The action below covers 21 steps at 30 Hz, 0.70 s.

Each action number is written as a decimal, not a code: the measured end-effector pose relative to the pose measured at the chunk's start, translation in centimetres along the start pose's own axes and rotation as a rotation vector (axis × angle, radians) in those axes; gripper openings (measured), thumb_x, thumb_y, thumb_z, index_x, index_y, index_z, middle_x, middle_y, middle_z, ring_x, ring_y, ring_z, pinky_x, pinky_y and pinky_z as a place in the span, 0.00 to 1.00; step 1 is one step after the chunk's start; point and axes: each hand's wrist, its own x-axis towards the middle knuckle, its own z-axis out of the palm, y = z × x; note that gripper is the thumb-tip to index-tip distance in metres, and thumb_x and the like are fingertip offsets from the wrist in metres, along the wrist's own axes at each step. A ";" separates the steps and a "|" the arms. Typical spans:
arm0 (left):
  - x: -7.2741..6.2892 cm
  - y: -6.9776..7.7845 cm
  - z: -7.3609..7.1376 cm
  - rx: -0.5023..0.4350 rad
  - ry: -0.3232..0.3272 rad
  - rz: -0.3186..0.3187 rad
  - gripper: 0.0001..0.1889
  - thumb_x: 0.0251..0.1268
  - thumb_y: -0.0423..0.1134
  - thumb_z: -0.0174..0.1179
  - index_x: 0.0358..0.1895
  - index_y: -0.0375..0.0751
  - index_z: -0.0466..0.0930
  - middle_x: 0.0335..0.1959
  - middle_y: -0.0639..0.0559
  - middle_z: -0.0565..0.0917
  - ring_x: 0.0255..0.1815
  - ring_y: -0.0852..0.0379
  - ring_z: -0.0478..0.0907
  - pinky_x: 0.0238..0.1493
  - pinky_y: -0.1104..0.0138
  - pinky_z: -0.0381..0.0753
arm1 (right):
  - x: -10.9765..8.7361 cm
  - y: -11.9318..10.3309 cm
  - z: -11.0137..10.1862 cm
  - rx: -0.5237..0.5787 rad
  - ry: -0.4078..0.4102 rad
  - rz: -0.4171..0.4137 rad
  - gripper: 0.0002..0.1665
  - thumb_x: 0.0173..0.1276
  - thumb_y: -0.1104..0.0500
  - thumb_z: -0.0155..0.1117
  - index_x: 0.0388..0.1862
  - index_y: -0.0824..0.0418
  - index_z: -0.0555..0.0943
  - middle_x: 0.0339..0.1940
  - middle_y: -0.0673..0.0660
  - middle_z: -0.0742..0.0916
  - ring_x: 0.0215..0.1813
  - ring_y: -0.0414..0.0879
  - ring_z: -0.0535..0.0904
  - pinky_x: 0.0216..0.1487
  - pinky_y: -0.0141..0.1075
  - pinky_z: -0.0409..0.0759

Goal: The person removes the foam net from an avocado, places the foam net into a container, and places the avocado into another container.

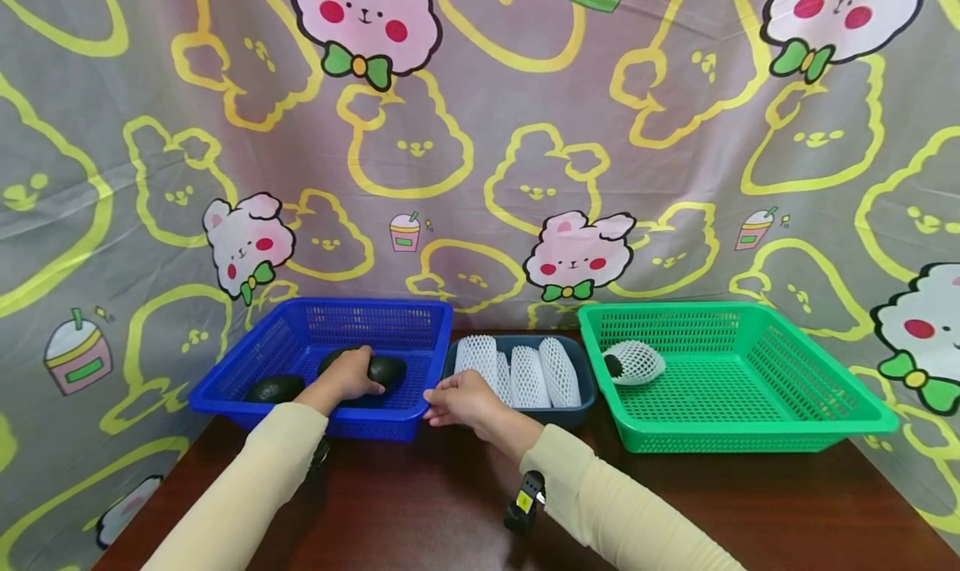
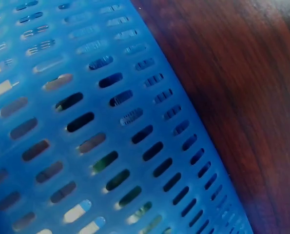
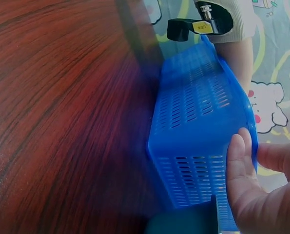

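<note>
My left hand (image 1: 347, 377) reaches into the blue basket (image 1: 300, 421) and grips a dark green avocado (image 1: 390, 373), with the fingers over its near end. Another avocado (image 1: 275, 388) lies to the left, and a dark one shows partly behind the hand. In the left wrist view only the perforated basket wall (image 2: 101, 141) and the table appear. My right hand (image 1: 467, 402) pinches the rim at the basket's near right corner. In the right wrist view, that hand (image 3: 261, 190) has its thumb on one side of the rim and fingers on the other.
A dark blue-grey tray (image 1: 588, 392) with several white foam net sleeves (image 1: 531, 375) stands right beside the blue basket. Further right, a green basket (image 1: 750, 428) holds an avocado in a foam net (image 1: 637, 363). A patterned cloth (image 1: 480, 171) hangs behind the wooden table (image 1: 420, 504).
</note>
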 end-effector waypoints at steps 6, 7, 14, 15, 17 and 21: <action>-0.3 0.6 -0.5 0.029 -0.023 -0.009 0.34 0.50 0.41 0.75 0.52 0.19 0.70 0.45 0.27 0.79 0.49 0.33 0.76 0.49 0.48 0.75 | 0.1 0.1 0.0 0.010 -0.001 -0.001 0.07 0.69 0.68 0.61 0.36 0.74 0.81 0.20 0.58 0.84 0.23 0.43 0.81 0.32 0.38 0.84; -0.3 0.6 -0.5 0.033 -0.025 -0.008 0.34 0.50 0.41 0.75 0.52 0.19 0.70 0.45 0.27 0.79 0.49 0.33 0.76 0.49 0.48 0.75 | 0.1 0.1 0.0 0.012 0.000 0.001 0.07 0.68 0.68 0.61 0.36 0.74 0.81 0.20 0.58 0.84 0.23 0.43 0.81 0.33 0.39 0.84; -0.4 0.4 -0.4 0.040 -0.018 -0.008 0.33 0.49 0.41 0.75 0.51 0.20 0.71 0.45 0.28 0.79 0.49 0.34 0.76 0.49 0.48 0.75 | 0.1 0.2 0.1 0.010 0.012 0.015 0.06 0.69 0.68 0.61 0.36 0.73 0.80 0.22 0.59 0.85 0.24 0.43 0.82 0.35 0.41 0.84; -0.4 0.5 -0.5 0.041 -0.015 -0.008 0.33 0.49 0.41 0.75 0.51 0.20 0.72 0.44 0.28 0.79 0.48 0.34 0.76 0.48 0.48 0.75 | 0.1 0.2 0.1 0.008 0.015 0.016 0.06 0.69 0.68 0.61 0.36 0.73 0.80 0.22 0.59 0.85 0.24 0.44 0.82 0.34 0.41 0.84; -0.4 0.5 -0.6 0.043 -0.013 -0.012 0.33 0.49 0.42 0.75 0.51 0.20 0.72 0.44 0.29 0.79 0.48 0.35 0.76 0.48 0.48 0.75 | 0.0 0.2 0.1 0.006 0.019 0.018 0.06 0.69 0.68 0.61 0.37 0.73 0.80 0.22 0.60 0.85 0.24 0.44 0.82 0.33 0.39 0.84; -0.5 0.6 -0.8 0.050 -0.019 -0.024 0.35 0.50 0.43 0.75 0.53 0.19 0.71 0.46 0.27 0.78 0.50 0.34 0.75 0.50 0.48 0.75 | -0.1 0.1 0.1 0.005 0.022 0.019 0.07 0.69 0.67 0.61 0.38 0.74 0.80 0.23 0.60 0.85 0.24 0.44 0.82 0.32 0.39 0.84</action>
